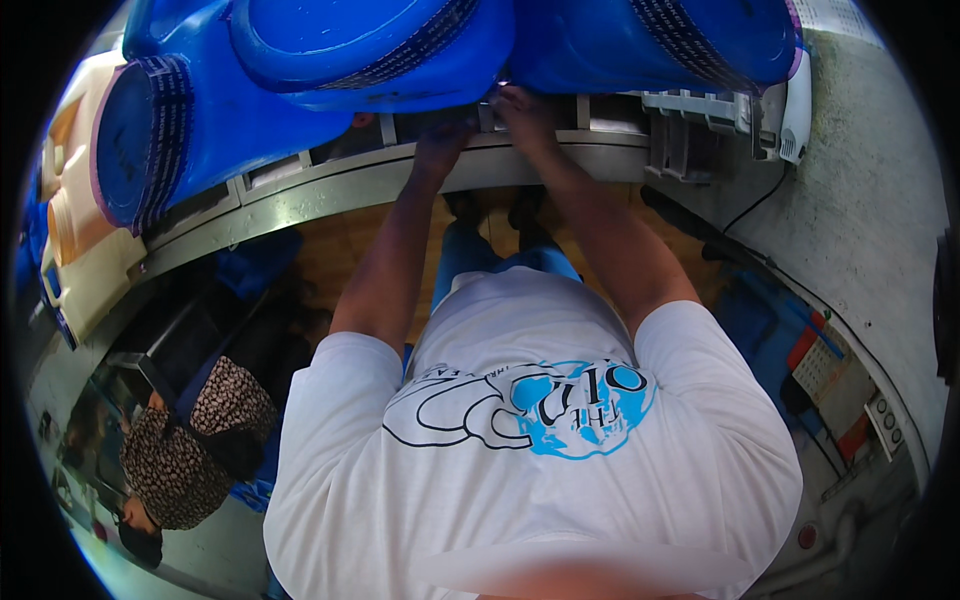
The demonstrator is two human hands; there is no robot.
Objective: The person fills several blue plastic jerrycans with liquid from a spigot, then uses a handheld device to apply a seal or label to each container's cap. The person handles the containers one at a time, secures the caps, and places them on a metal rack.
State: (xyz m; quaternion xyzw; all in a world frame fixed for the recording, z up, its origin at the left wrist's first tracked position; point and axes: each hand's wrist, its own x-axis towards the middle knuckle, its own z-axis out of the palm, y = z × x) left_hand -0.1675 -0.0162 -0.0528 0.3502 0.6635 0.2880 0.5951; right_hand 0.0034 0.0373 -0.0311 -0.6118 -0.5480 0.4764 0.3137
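Both arms reach forward to the front of a metal-framed bench [400, 165], just below large blue plastic containers [400, 75]. My right hand [522, 112] is at the gap between two of them, with its fingers bent together around a small shiny spot. What they hold there is too small to make out. Lower and to the left, my left hand [445, 145] is near the metal frame, in deep shadow. Its fingers are hidden by the dark.
Cream plastic jugs [90, 220] stand at the far left. A grey plastic rack [700, 110] and a white device [795, 110] with a black cord are by the right wall [870, 200]. Another person in a patterned top [180, 465] is at the lower left.
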